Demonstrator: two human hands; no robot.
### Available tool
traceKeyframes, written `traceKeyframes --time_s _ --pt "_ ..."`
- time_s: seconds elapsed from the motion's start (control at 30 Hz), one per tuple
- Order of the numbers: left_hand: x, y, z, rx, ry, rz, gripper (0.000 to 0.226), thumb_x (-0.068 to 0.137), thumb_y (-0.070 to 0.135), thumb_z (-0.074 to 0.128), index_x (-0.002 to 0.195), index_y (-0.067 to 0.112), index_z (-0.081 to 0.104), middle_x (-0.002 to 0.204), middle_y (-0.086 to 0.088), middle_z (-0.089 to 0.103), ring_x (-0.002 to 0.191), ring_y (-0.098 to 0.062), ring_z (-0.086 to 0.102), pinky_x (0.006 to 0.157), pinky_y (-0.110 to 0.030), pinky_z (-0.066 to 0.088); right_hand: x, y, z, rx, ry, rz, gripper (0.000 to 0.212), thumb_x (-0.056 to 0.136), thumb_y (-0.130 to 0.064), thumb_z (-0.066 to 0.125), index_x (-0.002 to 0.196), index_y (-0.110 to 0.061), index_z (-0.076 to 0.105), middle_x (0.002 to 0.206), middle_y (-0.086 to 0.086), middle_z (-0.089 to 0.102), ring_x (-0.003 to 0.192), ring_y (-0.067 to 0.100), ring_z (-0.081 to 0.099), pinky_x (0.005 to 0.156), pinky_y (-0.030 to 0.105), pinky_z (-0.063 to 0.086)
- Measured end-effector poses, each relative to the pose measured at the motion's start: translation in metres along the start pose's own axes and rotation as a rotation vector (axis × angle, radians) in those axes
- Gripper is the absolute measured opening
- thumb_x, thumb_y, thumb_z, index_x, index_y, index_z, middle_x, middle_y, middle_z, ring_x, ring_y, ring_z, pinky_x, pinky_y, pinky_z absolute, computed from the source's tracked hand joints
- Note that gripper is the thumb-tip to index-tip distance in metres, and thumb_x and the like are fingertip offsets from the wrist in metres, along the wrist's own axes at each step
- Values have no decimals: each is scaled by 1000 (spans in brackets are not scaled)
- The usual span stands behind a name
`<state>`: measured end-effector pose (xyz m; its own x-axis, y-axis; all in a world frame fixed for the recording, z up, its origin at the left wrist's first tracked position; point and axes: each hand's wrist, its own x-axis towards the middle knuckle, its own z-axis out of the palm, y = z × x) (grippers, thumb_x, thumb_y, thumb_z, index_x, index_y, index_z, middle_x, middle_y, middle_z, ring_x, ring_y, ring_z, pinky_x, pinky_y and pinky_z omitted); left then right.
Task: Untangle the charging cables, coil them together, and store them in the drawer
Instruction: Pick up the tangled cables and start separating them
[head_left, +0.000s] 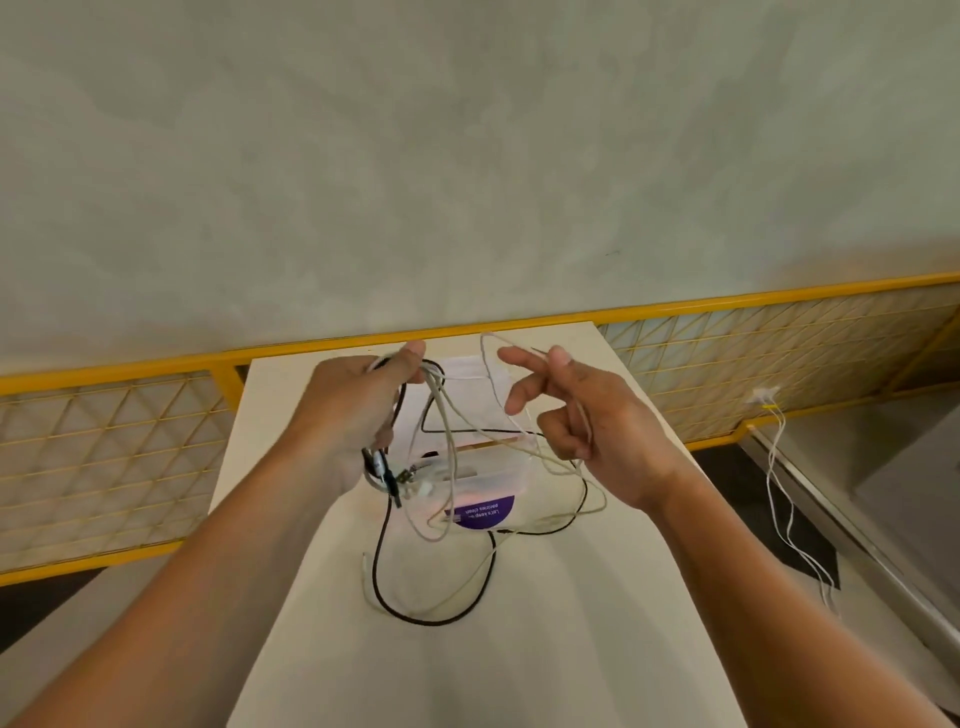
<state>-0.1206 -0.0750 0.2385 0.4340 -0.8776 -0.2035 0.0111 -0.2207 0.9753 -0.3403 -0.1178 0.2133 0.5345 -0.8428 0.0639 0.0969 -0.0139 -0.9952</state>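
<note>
Cables (478, 431) hang tangled between both hands above the counter (519, 665), left hand (353, 415) gripping the bunched ends, right hand (592, 431) nearer the loose white strand, its curled fingers (558, 423) hooking it.

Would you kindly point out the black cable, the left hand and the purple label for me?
black cable (421, 622): head view, lowest bend of its loop.
left hand (353, 415): head view, back of the hand.
purple label (483, 513): head view, middle of the label.
</note>
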Motion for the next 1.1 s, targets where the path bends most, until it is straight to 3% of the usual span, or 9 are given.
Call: traceKeyframes --time_s 0.13,0.3,0.43,0.53,0.6,0.7,0.83,0.97,1.1 --pt "-6 1 8 -104 -130 -95 46 85 54 68 76 9 71 51 5 26 45 -13 21 39 -23 19 3 2 13 -125 -140 -52 34 100 -29 55 126 -12 70 95 8 64 56 16 24 52 28 19" --pt "-6 5 7 -168 -216 -89 16 89 22 71 85 8 64 48 9 22 40 -9 18 38 -21 13 3 8 15 -156 -212 19 25 95 -13 61 114 -4 74 91 2 73 58 15 30 55 31 22" --pt "-7 3 6 -110 -253 -50 10 85 13 74 82 9 65 51 6 24 42 -10 19 41 -20 14 4 10 14 -111 -180 50 30 90 -20 61 115 -11 75 94 13 73 59 24 34 55 30 30" --pt "-9 0 8 -5 -295 -13 24 83 18 77 96 -2 71 51 4 28 43 -13 22 39 -21 21 11 5 17 -27 -47 54 40 95 -40 60 118 -8 71 101 14 74 61 21 52 57 29 42" --pt "-11 -2 10 56 -306 6 30 82 24 78 98 0 70 51 3 28 44 -15 23 41 -21 22 17 4 17 43 84 68 45 93 -49 57 111 -10 72 96 11 74 56 19 50 55 31 40" --pt "-11 -3 11 85 -269 11 25 86 25 74 90 1 73 50 2 29 46 -17 23 43 -23 22 19 1 14 190 217 49 22 100 -37 56 98 -18 68 80 7 68 45 15 37 53 30 32" --pt "-7 -5 6 55 -181 5 21 92 26 68 80 10 75 52 0 28 46 -16 23 43 -23 22 16 -8 1 378 280 -64 12 101 -28 55 96 -23 64 70 1 61 44 13 28 50 27 28" --pt "-1 -4 -2 77 -101 14 23 93 27 67 80 10 74 52 1 29 45 -16 24 43 -24 22 15 -11 -18 289 437 -89 7 103 -27 54 99 -24 59 65 -1 54 43 12 27 48 24 28" --pt "4 0 -10 86 -73 53 24 94 27 67 78 9 72 47 6 29 45 -15 23 41 -24 22 16 13 -41 159 689 64 12 104 -24 54 92 -22 57 68 2 53 43 11 33 46 26 30"
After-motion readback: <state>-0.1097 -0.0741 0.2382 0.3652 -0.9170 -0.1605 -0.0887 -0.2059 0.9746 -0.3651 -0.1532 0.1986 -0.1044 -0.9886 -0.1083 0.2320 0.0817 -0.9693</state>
